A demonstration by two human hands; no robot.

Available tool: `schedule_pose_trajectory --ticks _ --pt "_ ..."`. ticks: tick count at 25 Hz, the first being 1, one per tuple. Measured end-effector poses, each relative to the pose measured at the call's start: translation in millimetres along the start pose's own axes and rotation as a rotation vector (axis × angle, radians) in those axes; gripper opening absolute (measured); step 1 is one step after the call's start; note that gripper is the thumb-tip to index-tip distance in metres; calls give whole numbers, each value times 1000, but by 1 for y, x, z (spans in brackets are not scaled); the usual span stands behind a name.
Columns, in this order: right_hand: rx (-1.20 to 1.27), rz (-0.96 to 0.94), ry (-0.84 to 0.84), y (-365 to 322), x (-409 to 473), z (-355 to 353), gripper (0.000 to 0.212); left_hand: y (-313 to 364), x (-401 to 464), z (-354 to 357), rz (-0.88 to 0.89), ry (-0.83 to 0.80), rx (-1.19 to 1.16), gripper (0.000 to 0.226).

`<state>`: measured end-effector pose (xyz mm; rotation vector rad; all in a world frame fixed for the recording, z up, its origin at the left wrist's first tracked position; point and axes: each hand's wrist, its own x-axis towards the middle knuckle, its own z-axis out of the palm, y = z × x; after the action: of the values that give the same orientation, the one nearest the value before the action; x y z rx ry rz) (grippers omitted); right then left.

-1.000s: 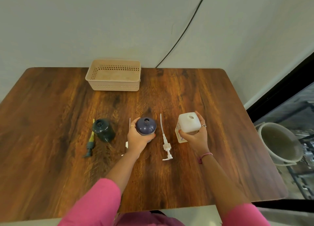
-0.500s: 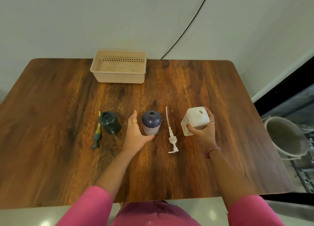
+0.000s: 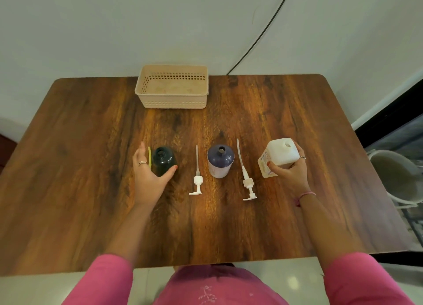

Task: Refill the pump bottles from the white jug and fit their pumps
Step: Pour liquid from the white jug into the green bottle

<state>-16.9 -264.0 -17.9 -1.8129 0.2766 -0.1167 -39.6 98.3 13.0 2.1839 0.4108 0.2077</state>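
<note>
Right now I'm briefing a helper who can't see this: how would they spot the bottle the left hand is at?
On the wooden table, look left along the row. The left hand curls around a dark green bottle; its neighbour is purple with a pale base.

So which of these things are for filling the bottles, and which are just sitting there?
For the job:
white jug, held by the right hand
dark green bottle, with the left hand round it
purple bottle
two white pumps
yellow-tubed pump

Just lying about:
beige basket
bucket beside the table
black cable
</note>
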Motion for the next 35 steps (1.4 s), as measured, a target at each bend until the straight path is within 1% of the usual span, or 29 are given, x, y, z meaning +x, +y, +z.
schedule_pose_trajectory --ticks 3,6,10,14,17,20,24,27,31,35 --pt "2 22 -7 -1 0 2 83 -10 7 11 -129 -87 0 108" --pt "2 52 1 -2 -2 4 84 -16 13 20 -172 -106 -72 103" --pt "-9 60 53 -8 -3 10 79 -19 19 22 -176 -55 -147 85" --pt "-55 14 86 -21 3 21 81 -8 22 16 -123 -32 -178 79" --pt "-102 -85 89 -47 15 28 82 18 26 7 -61 -26 -208 76" --pt "-146 -199 80 -86 25 37 83 51 30 -5 19 -6 -299 73" --pt "-193 -307 69 -138 33 49 90 100 35 -26 140 12 -373 71" --pt "-215 -407 52 -177 38 52 97 132 39 -38 195 -6 -416 70" --pt "-359 -552 23 -229 44 54 100 164 46 -48 242 -51 -451 71" --pt "-482 -688 0 -270 53 56 103 191 51 -54 296 -58 -461 71"
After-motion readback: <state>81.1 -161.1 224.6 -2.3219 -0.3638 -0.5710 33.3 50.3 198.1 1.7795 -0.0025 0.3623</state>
